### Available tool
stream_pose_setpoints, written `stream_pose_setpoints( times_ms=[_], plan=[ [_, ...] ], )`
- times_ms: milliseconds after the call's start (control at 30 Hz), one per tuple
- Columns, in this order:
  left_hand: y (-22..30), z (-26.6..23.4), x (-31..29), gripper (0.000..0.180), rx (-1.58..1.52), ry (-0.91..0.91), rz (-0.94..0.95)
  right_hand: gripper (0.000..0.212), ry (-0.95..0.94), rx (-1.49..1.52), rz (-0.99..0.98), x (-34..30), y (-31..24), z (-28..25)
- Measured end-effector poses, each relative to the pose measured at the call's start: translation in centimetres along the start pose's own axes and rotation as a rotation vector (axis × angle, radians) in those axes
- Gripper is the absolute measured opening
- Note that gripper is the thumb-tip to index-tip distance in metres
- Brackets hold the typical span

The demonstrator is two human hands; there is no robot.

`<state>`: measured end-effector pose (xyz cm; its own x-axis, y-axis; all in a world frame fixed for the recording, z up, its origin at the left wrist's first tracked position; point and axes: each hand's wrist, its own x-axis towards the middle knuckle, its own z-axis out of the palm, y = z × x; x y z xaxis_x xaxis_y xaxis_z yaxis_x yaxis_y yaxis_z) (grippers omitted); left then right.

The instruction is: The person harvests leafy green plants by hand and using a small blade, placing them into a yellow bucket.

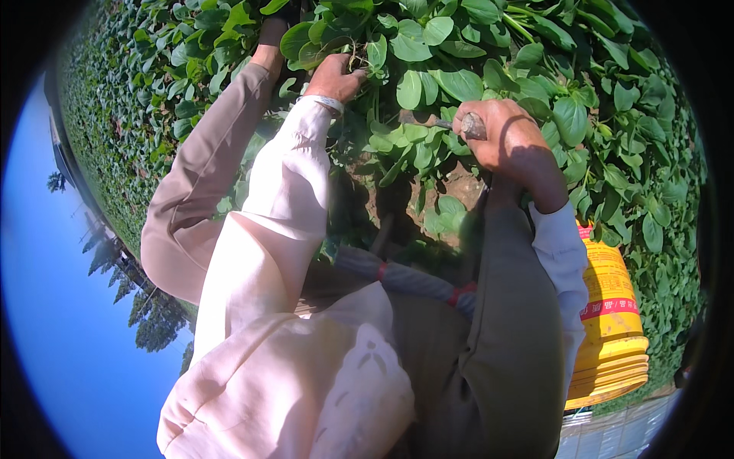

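Nearest the camera hang a pale pink sleeve (267,229) and a grey-green one, with a yellow sack (612,321) just beside the right elbow. Past them the right hand (508,141) is closed tight round the handle of a small knife (432,121), its dull blade pointing left, toward the other hand and low among the leaves. The left hand (335,76) is clenched on a bunch of stems at the base of a leafy green plant (413,76) — the plant sits between and just beyond both hands, above a patch of bare brown soil (459,187). The risk, as I judge it, is the blade running on through soft stems into the left fingers, since the two hands are near each other and foliage hides the edge — a slip on damp leaves could do it. Farther off, rows of the same crop stretch toward trees and sky.
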<state>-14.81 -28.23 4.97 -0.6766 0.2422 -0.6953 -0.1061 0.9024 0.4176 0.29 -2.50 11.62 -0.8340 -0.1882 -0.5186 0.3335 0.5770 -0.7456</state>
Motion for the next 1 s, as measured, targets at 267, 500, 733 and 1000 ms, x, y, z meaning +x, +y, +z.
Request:
stream_pose_setpoints(
  times_ms=[267, 500, 733, 1000],
  plan=[
    [1.3, 4.7, -1.9, 0.02, 0.693, 0.072, 0.302, 0.02, 0.161, -0.019, -0.118, -1.0, 2.2, 1.4],
    [0.8, 8.0, -2.0, 0.008, 0.945, 0.15, 0.378, 0.021, 0.094, 0.002, -0.13, -0.7, 1.6, 1.3],
    [0.8, 6.7, -0.5, 0.029, 0.58, -0.11, 0.144, 0.015, 0.106, 0.06, -0.119, -0.5, 1.1, 0.9],
    [-4.9, -2.0, 3.8, 0.04, -0.211, 0.188, 0.197, 0.015, 0.185, 0.115, -0.13, -0.8, 2.3, 1.8]
  ],
)
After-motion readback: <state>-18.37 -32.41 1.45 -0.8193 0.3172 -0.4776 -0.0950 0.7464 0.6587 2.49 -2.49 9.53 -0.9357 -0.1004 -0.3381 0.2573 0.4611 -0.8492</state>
